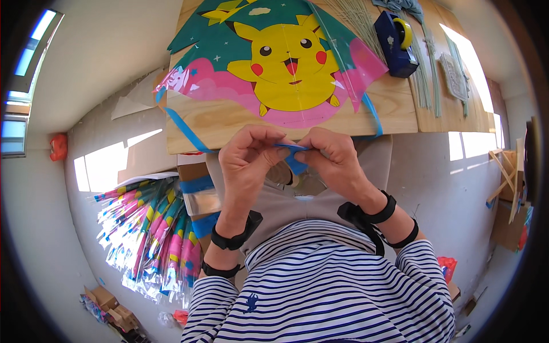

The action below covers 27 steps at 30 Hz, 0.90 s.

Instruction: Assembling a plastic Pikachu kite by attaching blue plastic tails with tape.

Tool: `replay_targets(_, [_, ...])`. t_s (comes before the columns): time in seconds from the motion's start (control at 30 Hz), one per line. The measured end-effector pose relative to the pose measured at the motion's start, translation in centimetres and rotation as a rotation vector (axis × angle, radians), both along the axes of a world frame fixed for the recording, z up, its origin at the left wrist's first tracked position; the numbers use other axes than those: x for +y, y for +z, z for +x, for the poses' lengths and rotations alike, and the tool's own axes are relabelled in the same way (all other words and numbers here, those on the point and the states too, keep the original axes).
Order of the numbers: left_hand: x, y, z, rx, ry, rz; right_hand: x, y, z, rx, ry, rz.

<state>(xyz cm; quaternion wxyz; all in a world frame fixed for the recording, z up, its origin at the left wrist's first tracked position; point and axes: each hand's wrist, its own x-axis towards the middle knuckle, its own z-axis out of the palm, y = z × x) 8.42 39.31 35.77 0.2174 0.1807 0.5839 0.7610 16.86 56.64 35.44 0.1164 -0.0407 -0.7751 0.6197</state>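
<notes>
Pinching a short blue strip (293, 150) between left hand (247, 163) and right hand (334, 162), fingertips of both closed on it, just below the near edge of the wooden board (394, 106). Held in the air above the lap, apart from the cartoon-printed kite (280, 63) lying flat on that board (blue edging already along its lower sides). Likely to fold onto itself or stick crooked if pulled unevenly. Could also slip free, given so narrow a hold. Blue tape dispenser (396, 43) standing beyond the kite, well apart.
</notes>
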Motion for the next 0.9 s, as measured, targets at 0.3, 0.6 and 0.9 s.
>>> replay_targets(0.3, [0.7, 0.5, 0.5, -0.006, 0.057, -0.009, -0.5, 0.4, 0.4, -0.026, 0.025, -0.111])
replay_targets(0.6, [0.7, 0.6, 0.4, -0.123, 0.05, 0.026, -0.6, 0.5, 0.3, -0.012, 0.0, -0.134])
replay_targets(0.9, [0.4, 0.5, 0.2, -0.165, 0.074, 0.032, -0.7, 0.1, 0.4, -0.071, -0.001, -0.274])
